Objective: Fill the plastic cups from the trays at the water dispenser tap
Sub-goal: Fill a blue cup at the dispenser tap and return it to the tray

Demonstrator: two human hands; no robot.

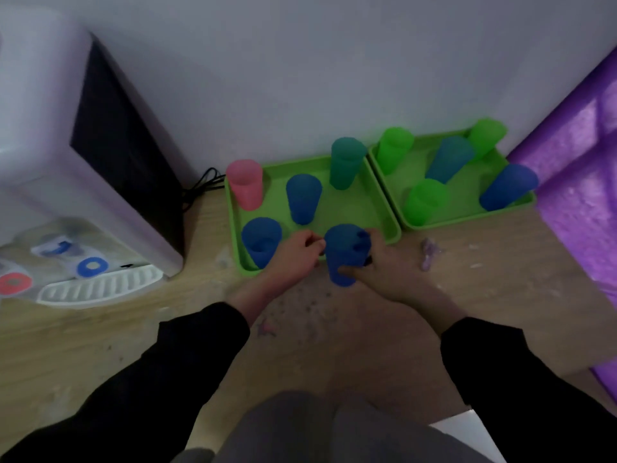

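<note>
A person in black sleeves crouches over a wooden floor [100, 329], the right hand [384, 272] wrapped around a dark blue cup [345, 253] at the front edge of the nearer green tray [367, 198], fingers hooked over its rim and thumb pressed low on its wall. The left hand [293, 250] rests just beside it with fingers loosely curled, holding nothing that can be made out. Four more cups stand in that tray: a pink cup [245, 183], two blue ones and a teal cup [347, 163]. A second green tray [467, 215] touching it on the right carries five cups in green and blue. The water dispenser [83, 168] stands well apart to the left, its blue tap [91, 266] and red tap [13, 284] above a white drip grille [100, 289].

The risks appear to lie in the carry and the fill. The left hand sits close to a neighbouring blue cup [262, 240] and could tip it. Fingers inside the rim give a weak hold once water adds weight, and choosing the red tap may mean hot water in thin plastic.
</note>
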